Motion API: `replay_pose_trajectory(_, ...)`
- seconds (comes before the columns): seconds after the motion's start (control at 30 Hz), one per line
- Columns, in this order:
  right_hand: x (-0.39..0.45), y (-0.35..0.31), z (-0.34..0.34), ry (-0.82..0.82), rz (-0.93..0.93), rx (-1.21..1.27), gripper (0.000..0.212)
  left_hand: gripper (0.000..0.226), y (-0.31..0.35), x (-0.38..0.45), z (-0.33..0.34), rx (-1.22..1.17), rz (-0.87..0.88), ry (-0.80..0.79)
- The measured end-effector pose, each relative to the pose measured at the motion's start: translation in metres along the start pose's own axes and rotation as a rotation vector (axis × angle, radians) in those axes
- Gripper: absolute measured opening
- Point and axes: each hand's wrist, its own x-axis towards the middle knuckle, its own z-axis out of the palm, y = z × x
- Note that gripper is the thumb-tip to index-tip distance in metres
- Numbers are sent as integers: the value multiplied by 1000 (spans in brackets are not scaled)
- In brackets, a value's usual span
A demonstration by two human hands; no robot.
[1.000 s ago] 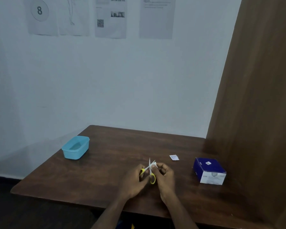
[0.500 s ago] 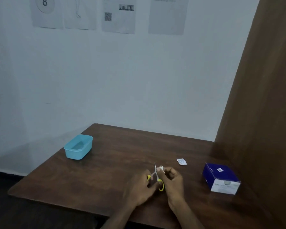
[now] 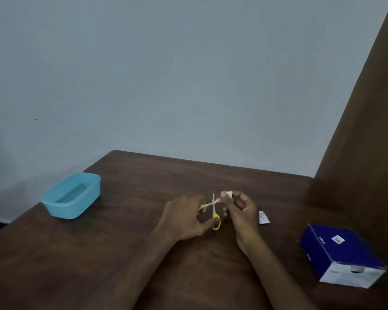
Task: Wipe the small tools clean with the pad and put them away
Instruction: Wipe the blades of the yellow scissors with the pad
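Small scissors [image 3: 213,206] with yellow handle loops stand blades-up over the middle of the brown table [image 3: 121,253], the blades spread apart. My left hand [image 3: 184,218] grips the handle loops. Just to their right, my right hand [image 3: 240,211] pinches a small white pad [image 3: 226,194] against the tip of the right-hand blade. A light blue plastic container [image 3: 72,195] with no lid sits at the table's left edge, well apart from both hands.
A torn white sachet wrapper [image 3: 263,217] lies on the table right of my right hand. A dark blue and white box [image 3: 341,253] stands near the front right. A brown wooden panel [image 3: 367,142] walls off the right side; a pale wall is behind.
The camera has tilted down and the view has drawn closer. The scissor blades, closed half a second ago, are spread again. My right hand with the pad sits at the blade tip.
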Motion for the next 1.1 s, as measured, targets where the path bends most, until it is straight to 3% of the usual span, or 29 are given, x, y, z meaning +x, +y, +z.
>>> replay_pose_trajectory(0.1,26,1,-7,95,-47,27,8,54,-12,23,19,-11,-27,34)
replay_pose_trajectory(0.2,27,1,-11,27,-82,15,10,59,-13,26,30,-104,-79,64)
replay_pose_trajectory(0.33,21,6,-6,-48,-42,7,11,63,-6,22,30,-54,-69,32)
replay_pose_trajectory(0.43,19,9,-1,-50,-12,-14,17,64,-5,23,27,-88,-86,30)
replay_pose_trajectory(0.73,15,11,-10,-39,-112,-128,7,62,-5,18,25,-156,-131,70)
replay_pose_trajectory(0.93,11,9,-5,-129,-4,-37,15,66,-9,17,26,-140,-108,84)
replay_pose_trajectory(1.1,19,18,-6,-71,-128,-174,13,63,-6,17,28,-95,12,38)
